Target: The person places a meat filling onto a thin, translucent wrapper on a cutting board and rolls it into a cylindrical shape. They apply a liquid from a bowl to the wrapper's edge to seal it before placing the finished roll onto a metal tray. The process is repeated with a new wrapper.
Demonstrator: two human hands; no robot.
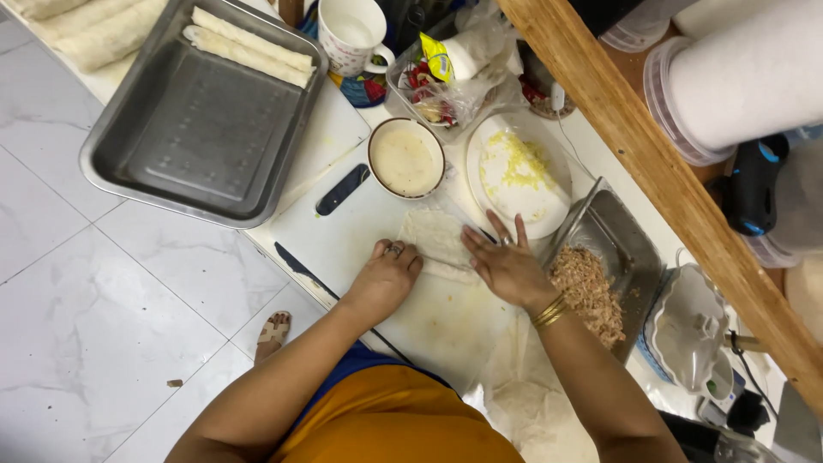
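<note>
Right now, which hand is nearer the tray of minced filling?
Right. The right hand lies flat on the wrapper, just beside the filling tray. The left hand presses the wrapper's other edge, farther from it.

Only 1 view is given, from a camera worn on the person's head. It looks almost straight down, from above and close, at the surface [343,240] with the white tiled floor [103,300] on its left and a wooden beam [651,163] crossing at upper right.
</note>
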